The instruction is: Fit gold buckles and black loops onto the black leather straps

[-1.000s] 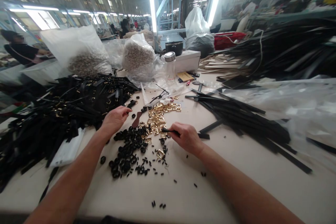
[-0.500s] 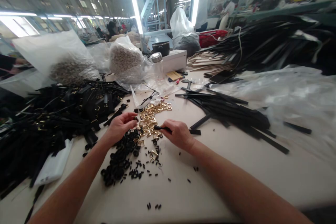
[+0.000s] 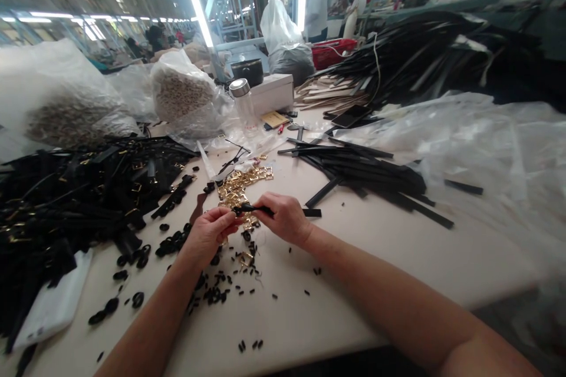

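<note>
My right hand (image 3: 285, 219) is closed round a narrow black strap (image 3: 312, 212), whose tail sticks out behind the hand and whose front end points left. At that end, my left hand (image 3: 214, 232) pinches a small black loop (image 3: 236, 210). Loop and strap tip meet at the fingertips; whether the strap passes through cannot be made out. Just behind the hands lies a heap of gold buckles (image 3: 239, 184). Small black pieces (image 3: 216, 294) and one loose buckle (image 3: 246, 259) are scattered nearer me. More black loops (image 3: 174, 242) lie left of my left hand, partly hidden by the forearm.
A pile of black straps with buckles (image 3: 88, 188) covers the left side. Loose black straps (image 3: 367, 171) and plastic sheeting (image 3: 495, 147) lie right. Farther back stand a glass bottle (image 3: 243, 103), a white box (image 3: 272, 93) and a filled plastic bag (image 3: 181, 94).
My left hand has come right and slightly down, bringing the black loop to the strap's tip. The hands, apart before, now meet. The whole view has shifted, with the background moving left.
</note>
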Demonstrator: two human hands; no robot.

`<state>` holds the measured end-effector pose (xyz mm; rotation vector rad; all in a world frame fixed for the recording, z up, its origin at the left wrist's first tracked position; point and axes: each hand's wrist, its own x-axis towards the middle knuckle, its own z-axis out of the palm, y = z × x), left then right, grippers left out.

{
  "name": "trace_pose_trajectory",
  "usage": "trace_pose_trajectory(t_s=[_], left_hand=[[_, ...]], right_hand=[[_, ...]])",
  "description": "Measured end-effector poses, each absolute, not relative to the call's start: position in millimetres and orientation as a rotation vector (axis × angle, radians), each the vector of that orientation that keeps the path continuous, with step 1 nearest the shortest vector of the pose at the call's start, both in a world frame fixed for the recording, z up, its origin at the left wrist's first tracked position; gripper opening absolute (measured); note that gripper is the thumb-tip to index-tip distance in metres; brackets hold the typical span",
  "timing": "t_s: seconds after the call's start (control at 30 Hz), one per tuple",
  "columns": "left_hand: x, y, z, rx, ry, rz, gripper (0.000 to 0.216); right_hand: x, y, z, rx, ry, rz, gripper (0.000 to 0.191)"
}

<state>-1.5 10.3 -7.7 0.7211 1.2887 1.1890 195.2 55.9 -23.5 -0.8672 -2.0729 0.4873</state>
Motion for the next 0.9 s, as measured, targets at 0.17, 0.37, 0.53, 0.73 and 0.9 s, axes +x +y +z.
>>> trace_pose_trajectory(t_s=[0.17,0.37,0.53,0.73,0.9], left_hand=[[3,9,-9,0.708,1.261,1.188,0.035],[6,10,-9,0.693,1.286,1.206,0.036],[4,9,-11,0.811,1.300,1.186,0.037],[-6,7,-9,0.849,1.263,1.087,0.032],[-8,5,-8,0.696,1.121,1.007,0.034]], right_hand=[[195,55,-22,-0.898,-2.115,0.460,0.010],[195,55,-24,-0.838,-2.160,0.418,0.014],[197,56,-22,-0.793,-2.204,0.416,0.016],[198,56,-20,-0.680,-2.237,0.480,0.016],[195,52,-21,-0.581,-2.194,0.608,0.014]])
